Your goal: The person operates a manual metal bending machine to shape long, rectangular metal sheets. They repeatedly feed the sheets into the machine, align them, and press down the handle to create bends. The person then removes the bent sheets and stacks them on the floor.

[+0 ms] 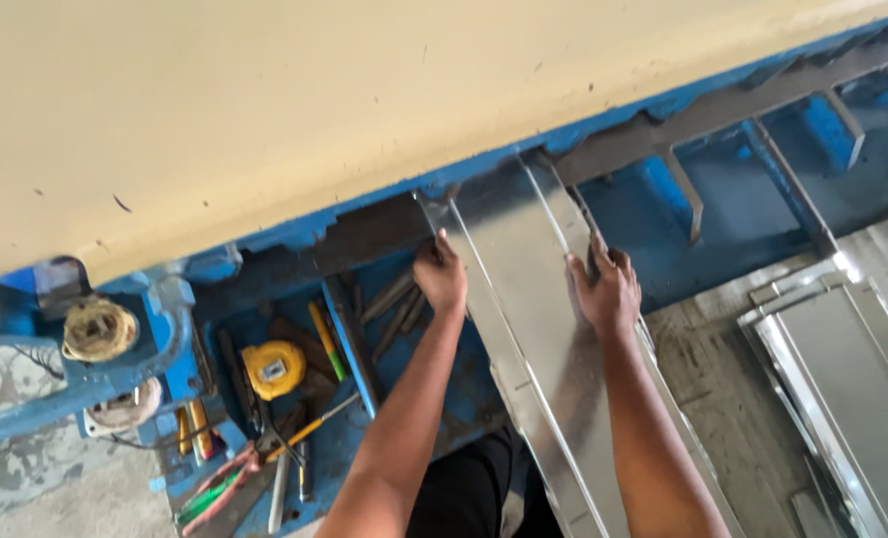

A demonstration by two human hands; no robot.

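Head view. My left hand (pixel 440 275) grips the left edge of a long folded sheet-metal panel (pixel 528 329), fingers curled together over the raised lip. My right hand (pixel 605 291) rests on the right edge — fingers slightly spread and pressed down on the fold, thumb toward the middle. The panel runs from near my body, between my forearms, to its far end, which sits under the blue machine frame (pixel 663 204) and its cream upper housing (pixel 364 90).

Handling of the panel: thin, bright, galvanised stock — I judge it light for its length but liable to flex and whip if lifted from one end only. The face looks smooth and slippery; the cut edges are probably sharp. The folded lips along both long sides are the stiffest parts and the best places to hold, one hand per side, as now.

To the left, the blue tray (pixel 264 468) holds a yellow tape measure (pixel 273 368), pliers with red handles (pixel 227 482), a yellow-handled tool and loose metal bars; the smaller items are too blurred to identify. On the right, further formed panels (pixel 842 389) lie stacked on the floor.
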